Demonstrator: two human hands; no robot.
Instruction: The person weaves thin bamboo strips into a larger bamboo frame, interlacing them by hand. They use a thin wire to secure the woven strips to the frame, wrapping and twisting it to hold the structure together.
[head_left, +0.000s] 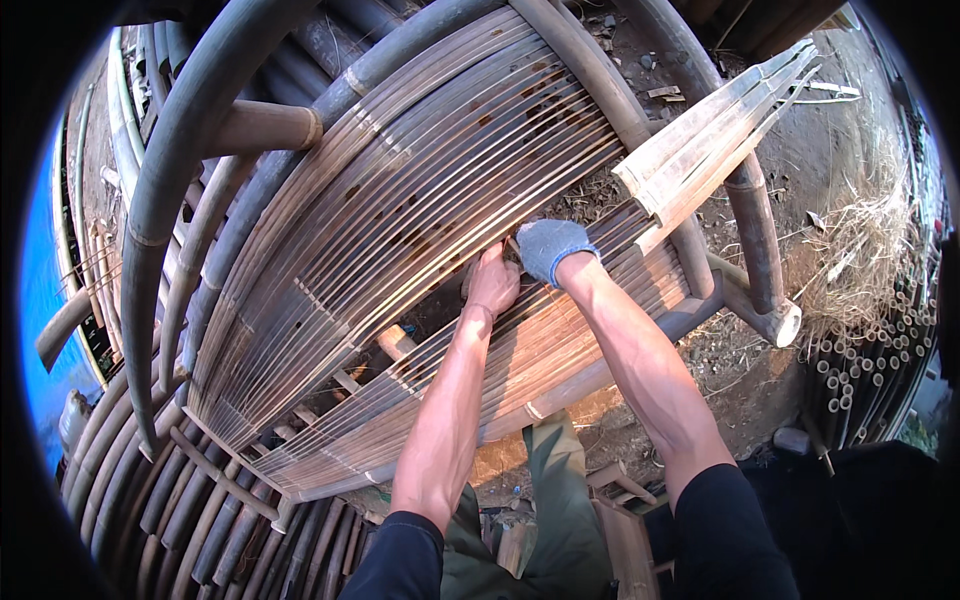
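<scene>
Bare left hand (494, 286) and gloved right hand (554, 250) were side by side near middle of bamboo frame (572, 390); fingertips hidden, grip could not be told. Thin bamboo slats (420, 190) spanned frame: looked light, springy, splinter-prone, likely safest held by flat faces.

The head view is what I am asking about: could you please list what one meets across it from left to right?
Blue sheet, bare left hand, gloved right hand, split bamboo strips, dry straw heap.

A bamboo workshop, from its piled poles (188, 490), bundled canes (855, 378), slatted frame (430, 165), split slats (705, 145) and dirt floor (735, 395).
</scene>
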